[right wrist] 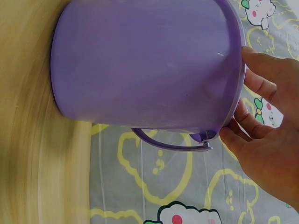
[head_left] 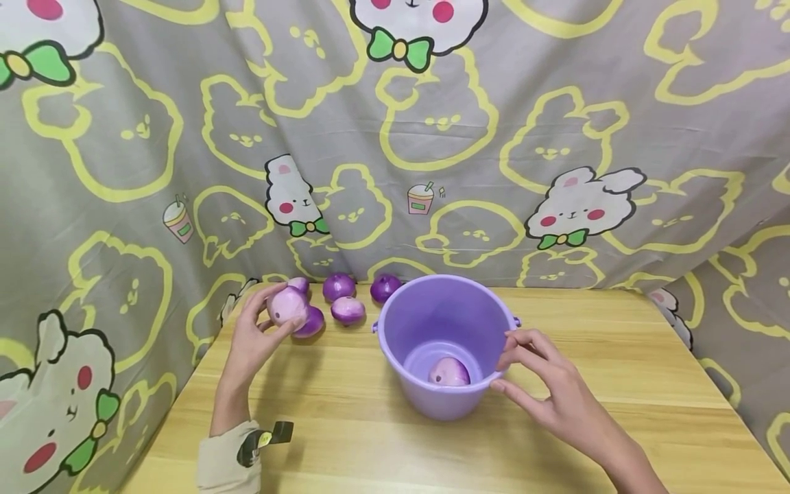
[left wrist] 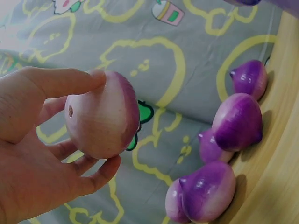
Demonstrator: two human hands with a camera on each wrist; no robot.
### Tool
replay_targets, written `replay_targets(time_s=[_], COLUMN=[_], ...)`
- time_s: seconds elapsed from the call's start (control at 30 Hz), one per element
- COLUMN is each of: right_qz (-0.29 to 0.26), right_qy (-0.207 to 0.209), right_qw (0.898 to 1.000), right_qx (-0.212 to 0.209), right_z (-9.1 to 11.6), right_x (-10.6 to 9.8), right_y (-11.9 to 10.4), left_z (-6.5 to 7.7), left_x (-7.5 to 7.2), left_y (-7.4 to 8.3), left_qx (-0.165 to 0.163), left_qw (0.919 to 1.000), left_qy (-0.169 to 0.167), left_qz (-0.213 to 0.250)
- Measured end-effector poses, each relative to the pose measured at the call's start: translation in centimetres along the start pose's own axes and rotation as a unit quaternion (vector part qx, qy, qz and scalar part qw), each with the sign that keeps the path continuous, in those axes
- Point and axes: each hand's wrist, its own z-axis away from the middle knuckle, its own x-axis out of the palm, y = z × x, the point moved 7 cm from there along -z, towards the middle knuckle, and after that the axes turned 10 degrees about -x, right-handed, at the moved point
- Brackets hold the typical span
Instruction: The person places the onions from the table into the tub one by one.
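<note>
My left hand (head_left: 252,342) grips a pale purple onion (head_left: 287,306) above the left side of the table. In the left wrist view the thumb presses one side of this onion (left wrist: 100,116) and the fingers curl under the other. A purple bucket (head_left: 444,403) stands upright on the table, its mouth tilted toward the head camera. One onion (head_left: 449,371) lies on its bottom. My right hand (head_left: 558,392) pinches the bucket's right rim between thumb and fingers. Behind and below the held onion, several more onions (head_left: 348,311) lie on the table.
The wooden table (head_left: 345,439) ends at the back against a grey patterned curtain (head_left: 364,137), which also hangs at both sides. A purple onion (head_left: 385,289) sits close by the bucket's left rear. The bucket's handle (right wrist: 170,145) hangs down along its wall.
</note>
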Motion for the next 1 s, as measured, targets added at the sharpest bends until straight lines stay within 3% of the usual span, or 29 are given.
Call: replay_targets(time_s=[1.0], right_qz=[0.001], right_qy=[0.002], right_qw=[1.0], right_qx=[-0.003], right_z=[0.2], right_x=[0.0], right_y=[0.0], left_z=[1.1], left_x=[0.6], left_y=[3.1], left_qx=[0.055], left_qw=[0.997], left_qy=[0.001], left_qz=[0.053])
